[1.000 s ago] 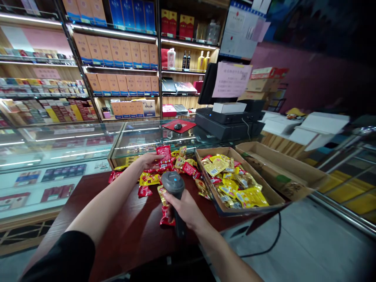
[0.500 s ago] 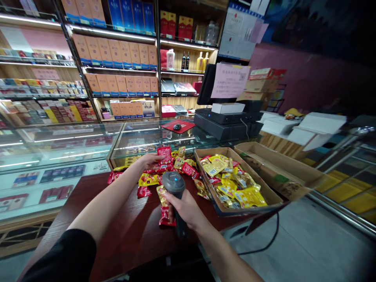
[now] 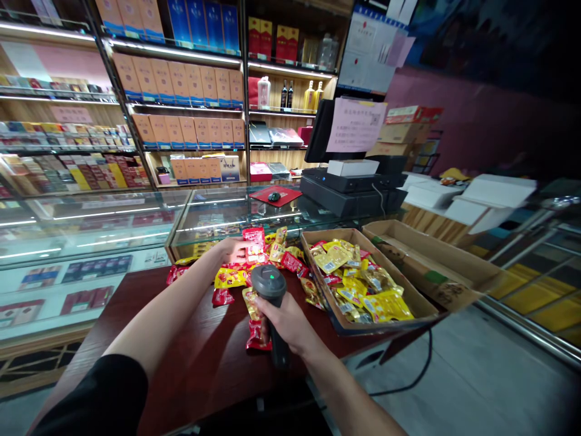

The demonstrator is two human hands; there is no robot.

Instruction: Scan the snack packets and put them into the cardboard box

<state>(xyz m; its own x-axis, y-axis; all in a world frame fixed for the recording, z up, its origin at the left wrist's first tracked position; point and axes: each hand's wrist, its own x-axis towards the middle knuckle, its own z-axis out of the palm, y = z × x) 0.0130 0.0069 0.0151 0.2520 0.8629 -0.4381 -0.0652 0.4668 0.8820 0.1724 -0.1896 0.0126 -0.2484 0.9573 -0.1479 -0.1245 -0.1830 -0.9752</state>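
My left hand (image 3: 233,249) holds a red packet (image 3: 255,242) up at the far side of the packet pile, its face brightly lit. A black handheld scanner (image 3: 269,280) with a green light on its head is in my right hand (image 3: 285,322), fingers wrapped round the handle. The scanner's head points toward the red packet. Yellow packets (image 3: 230,278) and red packets (image 3: 222,297) lie loose on the dark red table (image 3: 181,357). Another red packet (image 3: 256,335) lies partly behind the scanner and my right hand.
An open cardboard box (image 3: 333,312) of packets stands right of the scanner, with another open carton (image 3: 472,272) beside it. Behind are a glass counter (image 3: 213,209), a mouse (image 3: 273,197) and a monitor (image 3: 320,130). A cable (image 3: 422,369) hangs at the lower right.
The light on the scanner has turned from blue to green, and the red packet in my left hand is now brightly lit. Both hands have hardly moved.
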